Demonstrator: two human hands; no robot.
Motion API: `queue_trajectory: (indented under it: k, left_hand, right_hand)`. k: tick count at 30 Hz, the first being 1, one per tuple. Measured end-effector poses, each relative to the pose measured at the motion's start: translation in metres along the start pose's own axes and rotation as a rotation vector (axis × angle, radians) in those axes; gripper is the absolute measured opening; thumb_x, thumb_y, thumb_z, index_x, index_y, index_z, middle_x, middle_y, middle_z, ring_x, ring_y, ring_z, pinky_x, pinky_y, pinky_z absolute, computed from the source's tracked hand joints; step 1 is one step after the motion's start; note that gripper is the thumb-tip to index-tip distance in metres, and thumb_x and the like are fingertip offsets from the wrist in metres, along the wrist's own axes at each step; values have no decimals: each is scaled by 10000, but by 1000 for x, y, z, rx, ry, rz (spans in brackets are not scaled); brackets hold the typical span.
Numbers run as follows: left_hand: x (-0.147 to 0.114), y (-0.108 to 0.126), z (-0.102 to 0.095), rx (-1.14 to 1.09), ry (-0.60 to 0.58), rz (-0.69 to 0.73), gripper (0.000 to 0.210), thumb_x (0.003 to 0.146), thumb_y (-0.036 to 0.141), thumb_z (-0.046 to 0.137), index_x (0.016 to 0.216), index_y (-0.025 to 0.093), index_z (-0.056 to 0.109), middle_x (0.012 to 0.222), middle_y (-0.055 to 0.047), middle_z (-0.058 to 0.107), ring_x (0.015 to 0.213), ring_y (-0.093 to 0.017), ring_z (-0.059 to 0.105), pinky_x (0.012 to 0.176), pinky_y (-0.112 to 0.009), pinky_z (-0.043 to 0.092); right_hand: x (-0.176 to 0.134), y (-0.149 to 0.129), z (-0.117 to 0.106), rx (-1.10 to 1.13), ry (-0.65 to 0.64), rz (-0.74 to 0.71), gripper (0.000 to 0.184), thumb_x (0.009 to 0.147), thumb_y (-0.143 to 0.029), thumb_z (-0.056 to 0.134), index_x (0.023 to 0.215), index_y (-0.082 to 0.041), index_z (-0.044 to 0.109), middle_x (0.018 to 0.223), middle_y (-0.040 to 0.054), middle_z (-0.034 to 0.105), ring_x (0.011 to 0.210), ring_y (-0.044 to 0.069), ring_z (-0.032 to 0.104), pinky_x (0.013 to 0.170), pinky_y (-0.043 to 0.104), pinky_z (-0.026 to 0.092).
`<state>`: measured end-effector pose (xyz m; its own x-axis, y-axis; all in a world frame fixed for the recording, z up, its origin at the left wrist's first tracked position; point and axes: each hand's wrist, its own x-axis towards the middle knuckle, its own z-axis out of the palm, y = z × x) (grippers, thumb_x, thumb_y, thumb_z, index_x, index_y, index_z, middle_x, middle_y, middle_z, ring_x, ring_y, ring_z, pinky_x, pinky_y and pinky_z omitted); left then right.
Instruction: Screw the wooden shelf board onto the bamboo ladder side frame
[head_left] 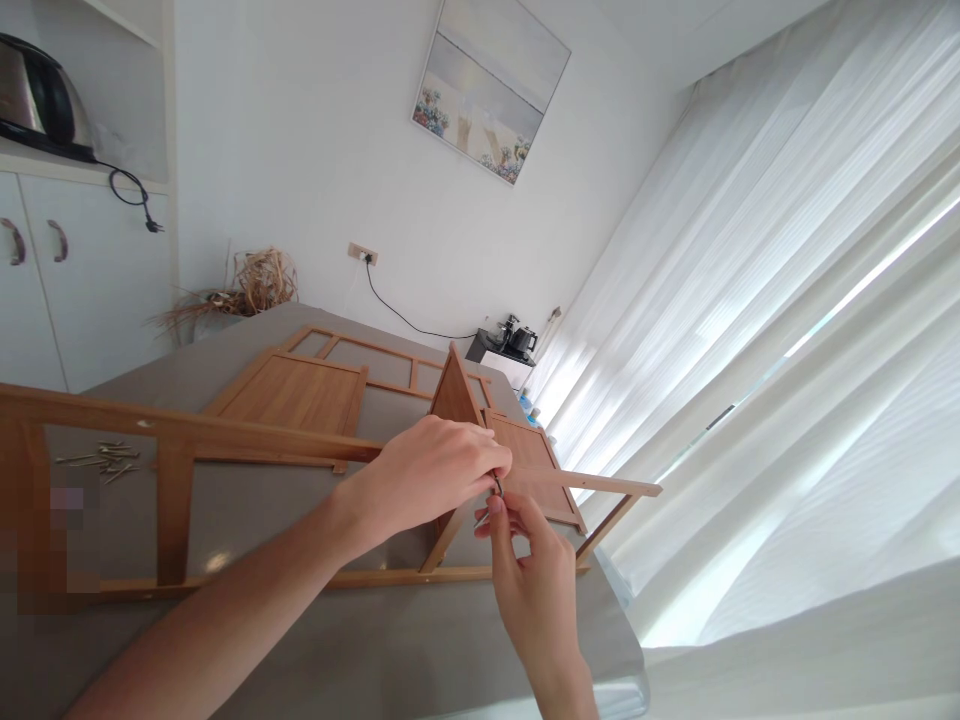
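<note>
Head view: grey table (pixel 420 650), wooden frame (pixel 247 433) on it, seemingly part-joined; upright panel (pixel 452 390) looks fitted, flat panel (pixel 300 390) apparently left. My right hand (pixel 536 560) pinches a metal key (pixel 499 487) at the frame; left hand's (pixel 431 460) grip hidden. Screws (pixel 105 458) unused.

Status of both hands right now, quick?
Left hand: curled at the wooden frame; exact grip can't be told.
Right hand: closed, holding a small metal piece.
</note>
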<state>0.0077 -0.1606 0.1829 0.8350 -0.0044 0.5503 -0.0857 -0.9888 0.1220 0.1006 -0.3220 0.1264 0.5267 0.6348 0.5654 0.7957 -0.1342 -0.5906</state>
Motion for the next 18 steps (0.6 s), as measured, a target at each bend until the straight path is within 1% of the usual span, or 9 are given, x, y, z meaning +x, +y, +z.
queue_trajectory:
  k: [4, 7, 10, 13, 18]
  left_hand:
    - [-1, -2, 1, 5, 14, 11, 124, 975, 246, 587, 856, 228, 615, 961, 38, 738, 969, -170, 706, 746, -249, 479]
    - [-1, -2, 1, -1, 10, 10, 150, 981, 249, 577, 835, 224, 603, 949, 47, 736, 947, -163, 707, 734, -249, 475]
    - [-1, -1, 0, 5, 12, 7, 164, 979, 240, 576, 817, 219, 595, 924, 48, 733, 927, -159, 707, 717, -248, 468]
    - [0, -1, 0, 20, 15, 10, 155, 974, 236, 580, 820, 218, 594, 916, 50, 729, 912, -159, 706, 705, -251, 461]
    - [0, 0, -1, 23, 4, -1, 149, 967, 229, 588, 820, 221, 604, 901, 53, 726, 905, -160, 707, 691, -251, 456]
  right_hand:
    - [-5, 10, -1, -128, 37, -91, 219, 1024, -350, 478, 959, -229, 648, 751, 5, 704, 615, 133, 638, 462, 186, 431]
    - [-4, 18, -6, -276, 82, -202, 196, 1029, -309, 480, 1001, -227, 656, 787, 25, 684, 632, 147, 611, 508, 219, 432]
    - [-1, 22, -10, -389, 60, -309, 212, 1036, -266, 469, 943, -217, 653, 748, 28, 638, 617, 150, 577, 547, 242, 419]
    - [3, 22, -12, -445, 56, -370, 227, 1037, -238, 467, 888, -213, 635, 705, 15, 597, 595, 147, 539, 560, 253, 397]
    - [9, 18, -14, -499, 41, -450, 180, 1030, -177, 468, 967, -204, 635, 708, 7, 599, 622, 154, 545, 587, 268, 384]
